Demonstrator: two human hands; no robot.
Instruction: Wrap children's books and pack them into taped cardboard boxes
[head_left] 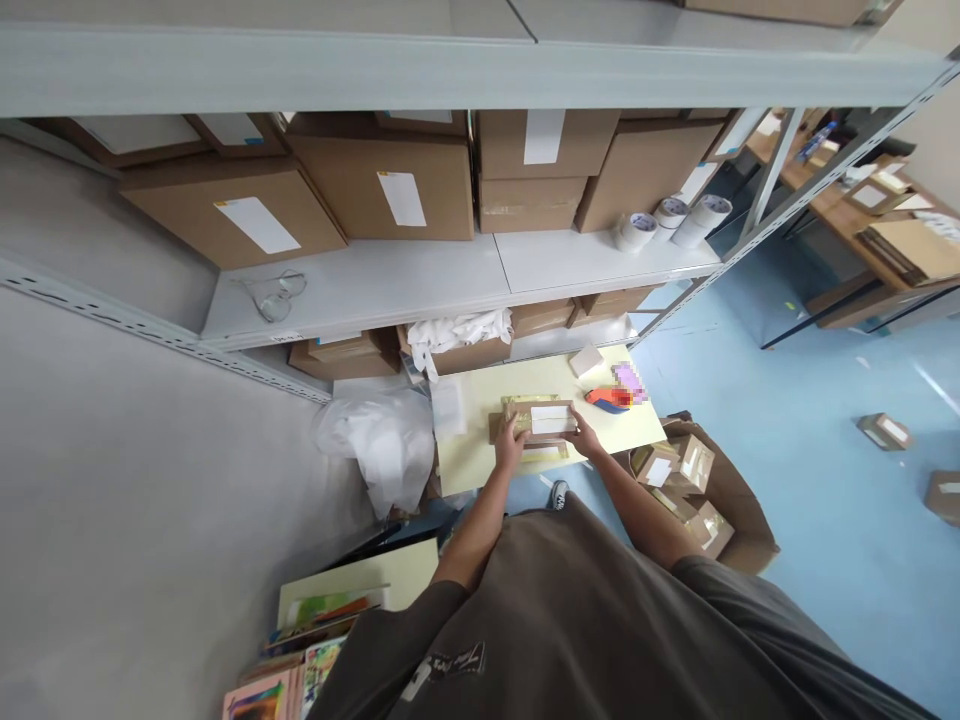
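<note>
A small cardboard box (pixel 551 418) with a white label on top is held between my two hands over a pale yellow table. My left hand (pixel 511 440) grips its left end, and my right hand (pixel 583 435) closes on its right end. Other cardboard with yellowish tape shows just beneath and behind the box; how many pieces there are I cannot tell. Right of my right hand lies an orange and blue tool (pixel 609 399), its kind unclear, beside a blurred purple item (pixel 630 381). A small whitish block (pixel 586 361) rests near the table's back edge.
Metal shelving (pixel 360 275) with cardboard boxes, tape rolls (pixel 637 232) and glasses (pixel 276 298) rises ahead. White plastic bags (pixel 386 440) bulge left of the table (pixel 465 465). A large carton (pixel 739 510) of taped boxes stands at right. Books (pixel 262 695) lie at lower left.
</note>
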